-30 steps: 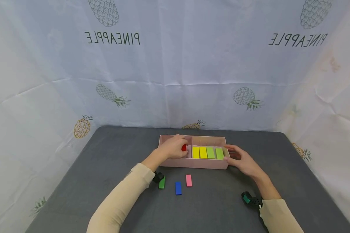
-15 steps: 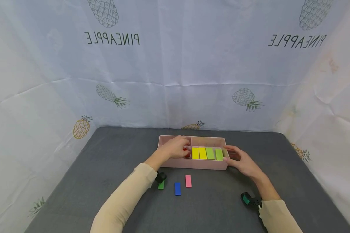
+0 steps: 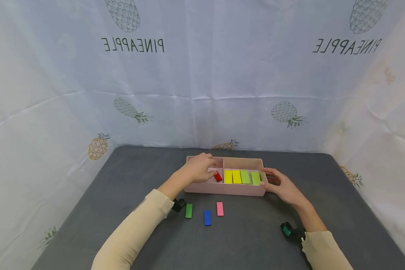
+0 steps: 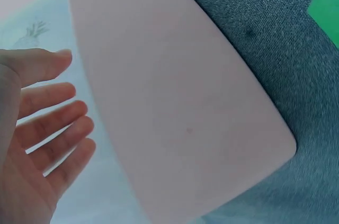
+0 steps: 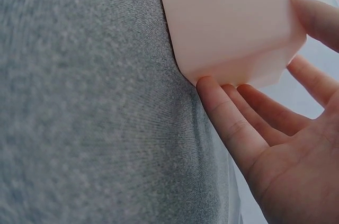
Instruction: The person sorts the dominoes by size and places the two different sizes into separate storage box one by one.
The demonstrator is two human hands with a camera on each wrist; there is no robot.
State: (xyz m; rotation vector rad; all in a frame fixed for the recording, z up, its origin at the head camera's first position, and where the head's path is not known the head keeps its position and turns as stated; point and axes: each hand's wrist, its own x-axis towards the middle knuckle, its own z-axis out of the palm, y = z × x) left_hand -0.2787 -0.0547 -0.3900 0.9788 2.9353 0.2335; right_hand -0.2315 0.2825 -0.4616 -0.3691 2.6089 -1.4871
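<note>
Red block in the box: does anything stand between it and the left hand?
Nothing visible does. In the head view, the left hand is close beside the red block; whether they touch, I can't tell.

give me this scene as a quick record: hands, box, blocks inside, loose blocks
Left hand: over left compartment, beside red block
Right hand: touching right end of pink box
Left compartment: red block, rest partly hidden
Right compartment: two yellow blocks, two light green blocks
On table: green block, blue block, pink block
</note>
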